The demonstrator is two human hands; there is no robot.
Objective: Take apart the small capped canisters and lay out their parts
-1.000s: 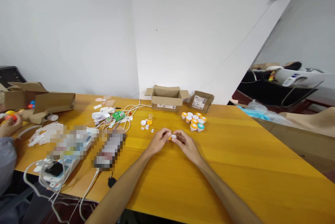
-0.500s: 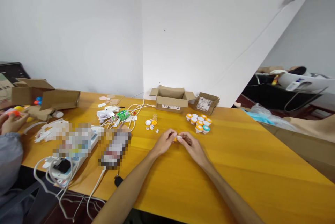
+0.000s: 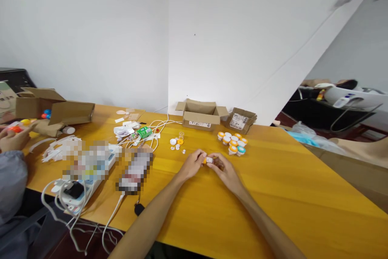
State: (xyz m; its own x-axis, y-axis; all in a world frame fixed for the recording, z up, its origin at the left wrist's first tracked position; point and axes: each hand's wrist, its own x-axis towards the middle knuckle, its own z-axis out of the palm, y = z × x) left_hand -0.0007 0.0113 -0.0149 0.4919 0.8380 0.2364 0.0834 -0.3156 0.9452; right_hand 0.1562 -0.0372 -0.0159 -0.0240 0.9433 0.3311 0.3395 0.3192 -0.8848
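In front of me, over the table, my left hand (image 3: pixel 193 165) pinches one side of a small orange-and-white piece (image 3: pixel 209 160). My right hand (image 3: pixel 226 169) has its fingers closed on the other side of that piece, where a white face with small marks shows. Its exact kind is too small to make out. Beyond my left hand lie small loose parts: a white disc (image 3: pixel 173 141), an orange ring-like cap (image 3: pixel 180 142), a clear cylinder (image 3: pixel 181 134) and several tiny white pieces (image 3: pixel 177 147). Past my right hand stands a cluster of small clear containers with orange, white and teal lids (image 3: pixel 233 142).
An open cardboard box (image 3: pixel 201 118) and a smaller carton (image 3: pixel 241 121) stand by the wall. Leftward are a phone (image 3: pixel 135 172), a power strip (image 3: pixel 112 158), tangled cables and a green packet (image 3: pixel 144 131). At far left a co-worker's hands (image 3: pixel 13 140) hold an orange thing.
The piece between my hands has turned, so more of its white marked face shows. My right fingers have shifted slightly. The whole view has drifted a little.
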